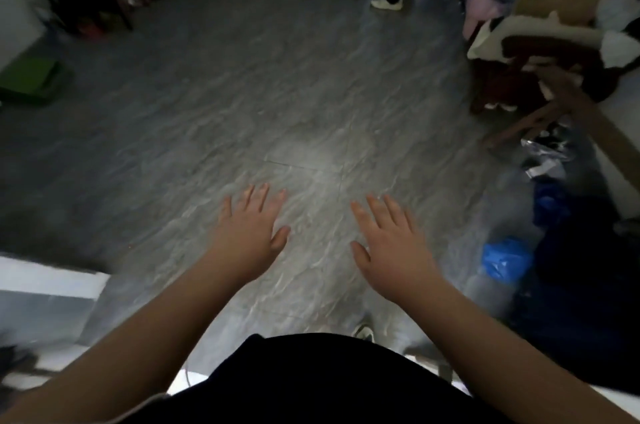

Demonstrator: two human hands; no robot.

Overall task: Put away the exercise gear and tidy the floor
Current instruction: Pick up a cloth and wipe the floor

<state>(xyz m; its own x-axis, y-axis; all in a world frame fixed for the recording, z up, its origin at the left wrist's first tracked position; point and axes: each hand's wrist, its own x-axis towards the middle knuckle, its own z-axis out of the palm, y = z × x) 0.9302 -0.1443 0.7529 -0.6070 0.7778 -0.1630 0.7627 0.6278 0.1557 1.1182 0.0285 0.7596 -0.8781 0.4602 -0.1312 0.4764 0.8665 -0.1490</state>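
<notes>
I have just one view, from the head camera, looking forward and steeply down over the dark shirt (311, 385) at the floor (242, 104). Both hands sit close below the lens, left hand (250, 233) and right hand (391, 243), with the room's far clutter blurred beyond them.

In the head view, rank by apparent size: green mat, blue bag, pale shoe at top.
1. Green mat, partly cut off at the left edge.
2. Blue bag.
3. Pale shoe, farthest away, so real size is unsure.
</notes>
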